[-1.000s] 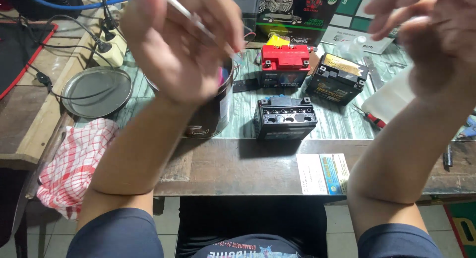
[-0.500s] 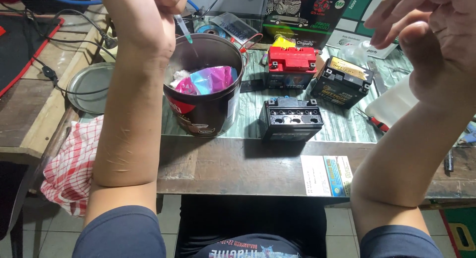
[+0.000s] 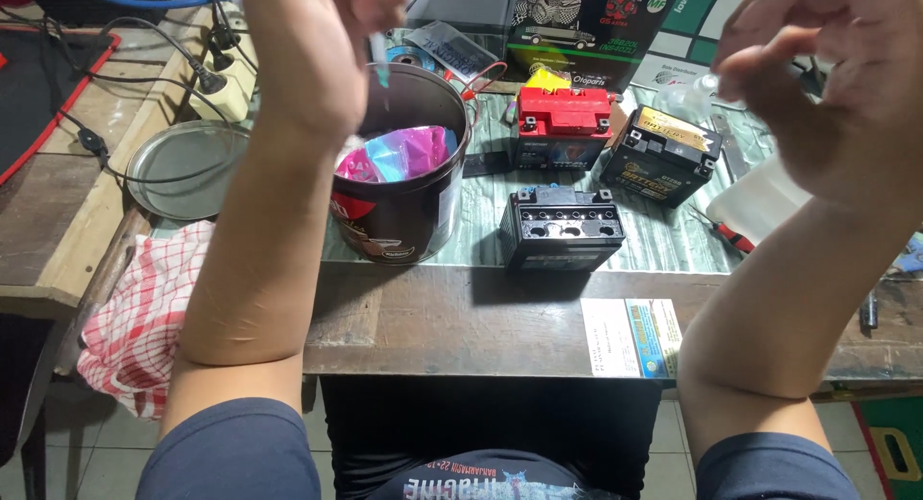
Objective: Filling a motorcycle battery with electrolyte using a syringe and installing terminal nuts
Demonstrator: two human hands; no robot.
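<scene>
Right, the left hand [image 3: 322, 48] is raised over the dark tin bucket [image 3: 404, 187], fingers pinched on a thin pale-blue strip [image 3: 381, 60] that dangles above the bright wrappers [image 3: 399, 154] inside. The right hand [image 3: 832, 87] hovers high on the other side, fingers loosely curled; whether it holds anything I cannot tell. Below sit a black battery [image 3: 562, 229] with open top holes, a red-topped battery [image 3: 562, 125] and a third one [image 3: 661, 156]. Risk here: a loose pinch could drop that strip outside the bucket or onto the open battery.
</scene>
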